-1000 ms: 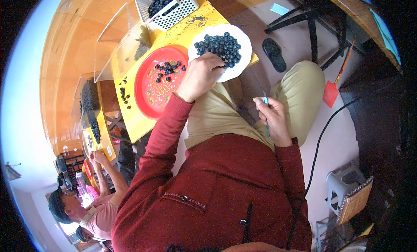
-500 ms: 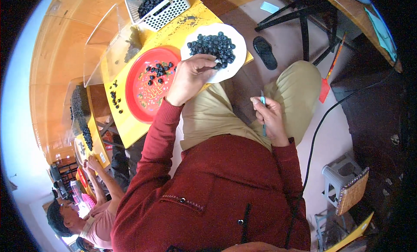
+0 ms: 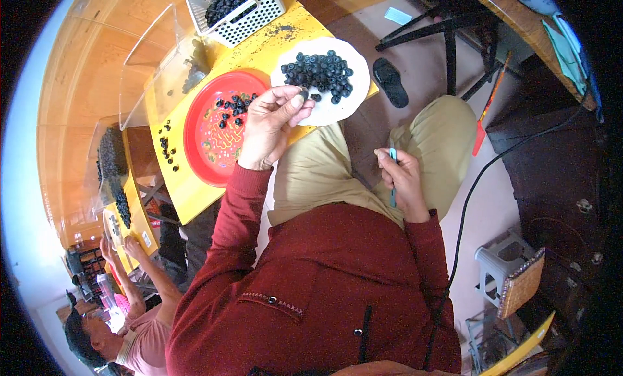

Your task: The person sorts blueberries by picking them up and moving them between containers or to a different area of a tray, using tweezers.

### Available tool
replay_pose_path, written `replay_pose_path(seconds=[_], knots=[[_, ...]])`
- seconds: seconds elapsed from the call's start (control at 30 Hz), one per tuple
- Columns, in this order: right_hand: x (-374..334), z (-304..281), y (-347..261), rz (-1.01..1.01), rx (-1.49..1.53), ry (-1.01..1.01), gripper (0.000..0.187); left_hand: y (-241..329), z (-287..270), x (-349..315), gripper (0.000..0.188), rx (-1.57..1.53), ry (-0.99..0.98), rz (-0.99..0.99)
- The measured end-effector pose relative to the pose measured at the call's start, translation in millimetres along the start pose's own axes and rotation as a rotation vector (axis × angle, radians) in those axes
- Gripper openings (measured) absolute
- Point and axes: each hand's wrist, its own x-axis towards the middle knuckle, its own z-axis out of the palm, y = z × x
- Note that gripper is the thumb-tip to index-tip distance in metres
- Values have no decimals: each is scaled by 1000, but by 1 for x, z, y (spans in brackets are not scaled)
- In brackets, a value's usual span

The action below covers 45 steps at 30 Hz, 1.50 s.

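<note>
In the left hand (image 3: 269, 123), one dark blueberry-like piece (image 3: 303, 92) is now pinched between the thumb and the fingertips, above the left rim of the white plate (image 3: 355, 110). Half a second ago these fingers were bent down to the pile (image 3: 318, 71) on the plate; since then the hand has been turned with the thumb toward the view, and the pinched piece has become visible. By this, it can be judged that one piece has been taken apart from the others and is presented for handling by itself. The right hand (image 3: 403, 178) is kept almost as before: a slim light-blue tool (image 3: 392, 181) is gripped upright in the closed fingers, well apart from the piece, so no contact of the two is made yet; the exact kind of tool cannot be told. The white plate is placed at the right corner of the yellow table (image 3: 201, 197), with its rim reaching over the near edge. Beside it, toward the left and along the same near edge, a red round tray (image 3: 195, 126) is set, in which a smaller group of pieces (image 3: 233, 110) is gathered. Some loose pieces (image 3: 165, 145) are scattered near the left edge of the table, and by the far edge a white perforated basket (image 3: 240, 29) is seen, filled with more dark pieces.
</note>
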Motion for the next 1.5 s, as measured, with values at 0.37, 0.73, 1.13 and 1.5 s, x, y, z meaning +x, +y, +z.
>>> replay_pose_path(seconds=[0.37,0.73,1.13,1.5], knots=[[-7,0,1,20,-15,39,18,-16,8,-9,22,-123,-6,74],[-24,20,-15,-108,-168,24,34,-20,10,-19,22,-262,-54,40],[-20,73,-63,-563,-540,-46,29,-23,12,-25,22,-271,-97,22],[4,94,-85,-825,-569,-176,24,-25,25,-27,19,-336,-126,-4]])
